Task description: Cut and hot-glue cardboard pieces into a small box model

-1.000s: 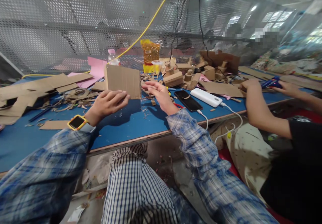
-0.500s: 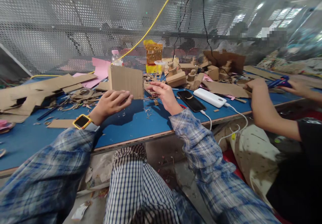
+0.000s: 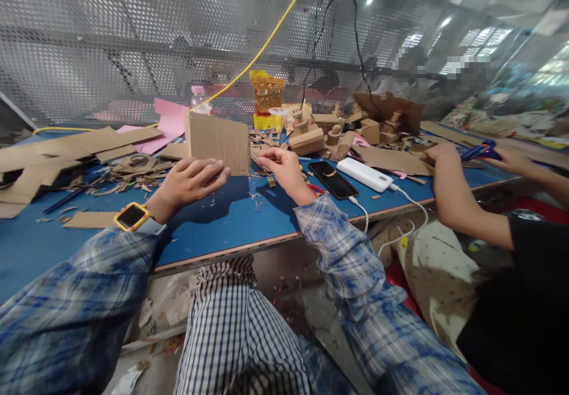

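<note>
An upright piece of folded cardboard stands before me, with a narrow flap along its left side. The fingers of my left hand bend over its lower left part, touching it; the thumb is hidden. Just right of the cardboard's edge, my right hand has its thumb and fingertips drawn together in a pinch. Whatever lies between those fingertips is too small to make out. Both hands are over the blue tabletop, and a dark shadow falls below the cardboard.
A black phone and white power bank with cables lie right. Cardboard scraps and pink paper are left. Cardboard models, a yellow bag and a bottle stand behind. Another person's arm is at right.
My right fingers, apart before, have come together at the tips. The view has shifted slightly, while my left hand keeps its place against the cardboard.
</note>
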`<state>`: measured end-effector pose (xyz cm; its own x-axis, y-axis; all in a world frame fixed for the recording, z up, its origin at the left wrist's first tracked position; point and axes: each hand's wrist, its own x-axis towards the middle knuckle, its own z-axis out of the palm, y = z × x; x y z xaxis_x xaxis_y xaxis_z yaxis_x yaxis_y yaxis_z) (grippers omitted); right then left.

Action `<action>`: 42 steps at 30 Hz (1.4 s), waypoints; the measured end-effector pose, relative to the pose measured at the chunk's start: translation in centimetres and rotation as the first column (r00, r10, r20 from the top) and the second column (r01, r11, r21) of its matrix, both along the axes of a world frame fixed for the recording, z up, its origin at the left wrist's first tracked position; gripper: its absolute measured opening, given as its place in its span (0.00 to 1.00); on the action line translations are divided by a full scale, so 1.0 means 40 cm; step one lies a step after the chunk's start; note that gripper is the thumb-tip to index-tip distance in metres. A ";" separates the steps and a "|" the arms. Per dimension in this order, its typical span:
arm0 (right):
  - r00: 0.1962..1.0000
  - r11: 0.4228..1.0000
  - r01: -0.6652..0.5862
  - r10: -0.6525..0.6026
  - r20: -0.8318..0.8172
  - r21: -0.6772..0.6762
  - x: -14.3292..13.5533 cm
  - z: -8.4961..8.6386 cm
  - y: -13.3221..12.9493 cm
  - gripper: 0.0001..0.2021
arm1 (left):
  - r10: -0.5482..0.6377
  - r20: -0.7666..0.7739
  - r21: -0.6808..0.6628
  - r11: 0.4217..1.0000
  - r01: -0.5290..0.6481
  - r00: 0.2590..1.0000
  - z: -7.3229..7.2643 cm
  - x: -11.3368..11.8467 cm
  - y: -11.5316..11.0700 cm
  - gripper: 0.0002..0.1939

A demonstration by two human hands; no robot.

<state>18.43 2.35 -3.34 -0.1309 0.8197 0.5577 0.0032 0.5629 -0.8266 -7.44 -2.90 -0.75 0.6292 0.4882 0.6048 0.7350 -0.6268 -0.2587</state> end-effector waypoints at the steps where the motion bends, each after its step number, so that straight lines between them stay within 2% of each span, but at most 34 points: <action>1: 1.000 1.000 0.009 -0.009 0.014 0.009 0.001 0.004 0.001 0.05 | 0.007 -0.011 0.006 1.000 -0.007 1.000 0.000 -0.001 0.000 0.14; 3: 0.999 0.999 0.032 -0.032 0.008 0.014 0.003 0.019 0.012 0.03 | 0.013 -0.045 0.048 0.999 -0.011 0.999 -0.003 -0.005 0.001 0.14; 6: 0.999 0.998 0.037 -0.038 -0.027 -0.058 0.005 0.063 0.050 0.03 | -0.001 -0.119 0.182 0.983 0.023 0.993 -0.010 -0.015 0.006 0.14; 9: 0.998 0.993 0.045 -0.050 -0.043 -0.110 -0.001 0.118 0.098 0.04 | 0.011 -0.211 0.386 0.920 0.073 0.977 -0.016 -0.027 0.011 0.15; 12: 0.990 0.997 0.062 -0.068 -0.121 -0.046 -0.015 0.145 0.127 0.03 | 0.025 -0.233 0.487 0.868 0.095 0.972 -0.020 -0.036 0.014 0.18; 15: 0.991 0.999 0.002 -0.007 -0.136 -0.038 -0.023 0.125 0.123 0.07 | -0.008 -0.217 0.469 0.876 0.111 0.976 -0.021 -0.037 0.014 0.22; 18: 0.998 0.995 -0.053 0.049 -0.038 -0.088 -0.020 0.091 0.101 0.03 | -0.038 -0.211 0.495 0.858 0.141 0.977 -0.021 -0.038 0.016 0.23; 21: 0.995 0.991 -0.088 0.093 0.043 -0.106 -0.018 0.076 0.084 0.06 | -0.034 -0.211 0.511 0.848 0.140 0.977 -0.021 -0.039 0.019 0.22; 25: 0.984 0.981 -0.153 0.162 0.075 -0.115 -0.024 0.078 0.077 0.06 | -0.059 -0.215 0.489 0.858 0.160 0.975 -0.022 -0.042 0.022 0.20; 30: 0.980 0.973 -0.169 0.183 0.081 -0.154 -0.031 0.083 0.068 0.06 | -0.044 -0.216 0.496 0.855 0.148 0.975 -0.031 -0.048 0.032 0.22; 37: 0.980 0.967 -0.177 0.191 0.057 -0.184 -0.035 0.084 0.063 0.06 | 0.050 -0.262 0.506 0.858 0.093 0.964 -0.032 -0.051 0.034 0.19; 42: 0.981 0.965 -0.173 0.187 0.053 -0.197 -0.034 0.083 0.066 0.05 | 0.001 -0.226 0.404 0.910 0.092 0.974 -0.025 -0.048 0.024 0.19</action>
<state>17.08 4.99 -0.01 -0.3191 0.8691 0.3779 -0.0219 0.3919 -0.9198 -9.36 -1.95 -1.76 0.7825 0.1941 0.5915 0.6049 -0.4619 -0.6486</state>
